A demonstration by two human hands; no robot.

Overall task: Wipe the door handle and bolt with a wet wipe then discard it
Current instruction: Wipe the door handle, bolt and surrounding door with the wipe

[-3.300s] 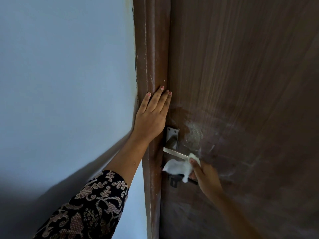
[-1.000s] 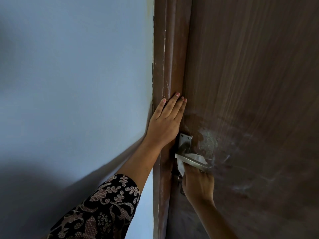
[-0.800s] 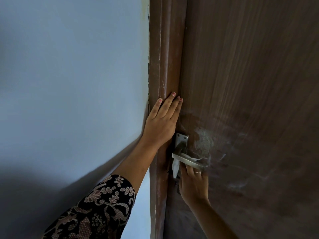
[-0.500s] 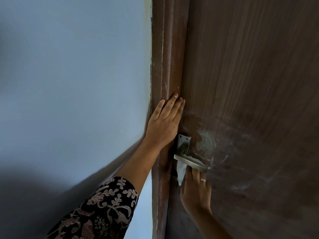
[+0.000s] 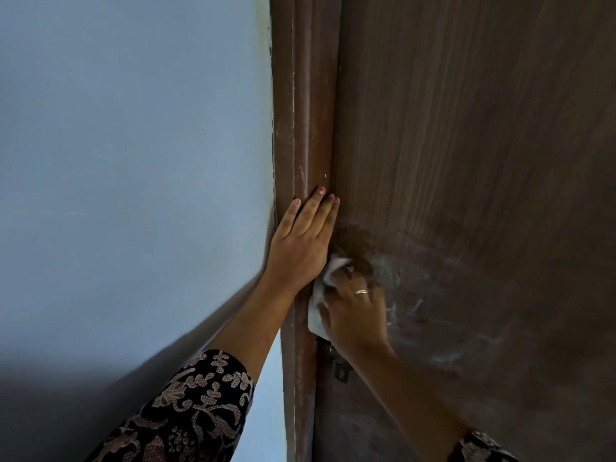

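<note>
- Wet wipe [image 5: 318, 303] is bunched under the right hand [image 5: 353, 311], pressed against the door [image 5: 466, 161] at its left edge, where the handle is covered.
- Right hand is curled closed on the wipe; ring [image 5: 361, 291] is seen.
- Left hand [image 5: 300, 248] is laid flat, fingers extended, on the door frame [image 5: 300, 111]; nothing is held.
- Whitish smears are seen on the door right of the hands.

Pale blue wall [image 5: 133, 161] fills the left side, with a dark shadow low down. Brown door frame [image 5: 300, 111] is scuffed, paint chipped along its edge. Wood-grain door [image 5: 483, 128] has whitish smears lower down.
</note>
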